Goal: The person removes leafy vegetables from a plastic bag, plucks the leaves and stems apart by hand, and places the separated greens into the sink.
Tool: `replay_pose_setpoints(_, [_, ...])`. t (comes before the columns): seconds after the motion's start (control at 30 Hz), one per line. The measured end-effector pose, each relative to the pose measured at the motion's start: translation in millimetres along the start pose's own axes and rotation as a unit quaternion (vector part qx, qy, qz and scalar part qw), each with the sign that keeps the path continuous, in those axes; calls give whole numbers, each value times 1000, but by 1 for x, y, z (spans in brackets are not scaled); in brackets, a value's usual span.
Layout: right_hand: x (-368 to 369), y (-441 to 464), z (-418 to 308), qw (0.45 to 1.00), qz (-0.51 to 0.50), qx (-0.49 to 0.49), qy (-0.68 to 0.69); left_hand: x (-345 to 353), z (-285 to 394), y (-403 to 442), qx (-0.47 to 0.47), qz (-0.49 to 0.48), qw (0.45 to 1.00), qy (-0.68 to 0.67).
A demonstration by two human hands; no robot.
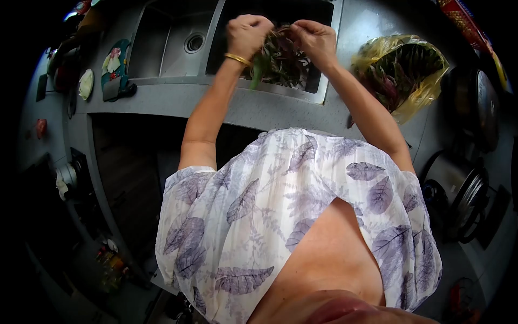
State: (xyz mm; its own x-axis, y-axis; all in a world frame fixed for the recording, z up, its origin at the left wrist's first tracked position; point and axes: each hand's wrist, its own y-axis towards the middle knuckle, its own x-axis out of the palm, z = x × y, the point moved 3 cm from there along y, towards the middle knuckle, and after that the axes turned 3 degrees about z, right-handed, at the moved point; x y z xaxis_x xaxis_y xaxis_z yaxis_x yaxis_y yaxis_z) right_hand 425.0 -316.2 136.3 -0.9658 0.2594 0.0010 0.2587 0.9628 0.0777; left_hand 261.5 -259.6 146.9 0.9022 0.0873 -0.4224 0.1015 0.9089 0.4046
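Observation:
Both of my hands are raised over the right basin of a double sink. My left hand [248,36], with a gold bangle at the wrist, is closed on leafy stems; a green leaf [258,69] hangs below it. My right hand [315,42] pinches the same bunch from the other side, fingertips near the stems. Under and between the hands, dark green and purplish leaves [288,67] fill part of the basin. To the right, a yellow translucent plastic bag [429,86] stands open on the counter with more dark leaves [399,70] in it.
The left steel basin [186,59] has a round drain. Left of it lie a green item with cloths [116,67] and a pale oval object [86,84]. Dark round cookware [483,108] stands at the right, with a metallic appliance [450,175] nearer. The grey counter edge [156,100] runs before me.

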Motion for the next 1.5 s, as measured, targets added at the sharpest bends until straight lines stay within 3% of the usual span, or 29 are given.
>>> replay_pose_setpoints(0.07, [-8,11,13,1000,4,22,16,-17,-19,13,-122,-1,989,-80])
replay_pose_setpoints(0.1, [-10,14,10,1000,9,-2,16,-27,-29,24,-30,46,998,-13])
replay_pose_setpoints(0.2, [-15,24,-1,997,10,-78,-13,-56,-51,41,-65,107,990,-58])
replay_pose_setpoints(0.27, [-12,30,-1,992,-31,-103,-69,-70,-52,43,-79,166,983,1])
replay_pose_setpoints(0.3, [-10,32,0,986,-70,-102,-111,-72,-56,45,-136,135,982,6])
replay_pose_setpoints(0.33, [-8,34,1,977,-108,-100,-153,-68,-61,45,-128,92,988,12])
replay_pose_setpoints(0.4, [-7,32,17,906,-154,-156,-363,-53,-89,42,-111,2,994,24])
replay_pose_setpoints(0.47, [-13,17,4,861,-152,-148,-462,-42,-106,34,-63,-46,980,185])
replay_pose_setpoints(0.63, [-97,-50,-35,897,-65,-252,-357,-12,-73,14,-91,-102,981,139])
replay_pose_setpoints(0.73, [-155,-105,-28,843,-63,-322,-425,17,-49,3,-79,-127,986,73])
replay_pose_setpoints(0.87, [-209,-163,-11,786,-79,-228,-569,60,16,-15,-32,-225,974,-4])
replay_pose_setpoints(0.97, [-231,-184,0,749,-8,-124,-651,97,73,-34,98,-317,942,-43])
replay_pose_setpoints(1.1, [-228,-184,17,779,20,-11,-627,145,116,-60,326,-364,869,-72])
replay_pose_setpoints(1.17, [-219,-182,16,774,39,37,-631,168,135,-77,418,-394,818,-1])
replay_pose_setpoints(1.2, [-219,-182,20,788,57,41,-612,185,134,-86,491,-361,789,77])
replay_pose_setpoints(1.27, [-219,-179,30,813,93,48,-573,202,140,-98,544,-307,751,213])
replay_pose_setpoints(1.4, [-214,-179,29,824,189,44,-533,219,90,-85,445,-418,765,204])
replay_pose_setpoints(1.47, [-217,-181,35,829,220,38,-512,208,80,-70,402,-381,831,56])
replay_pose_setpoints(1.5, [-221,-182,42,833,233,42,-500,200,79,-62,336,-386,859,7])
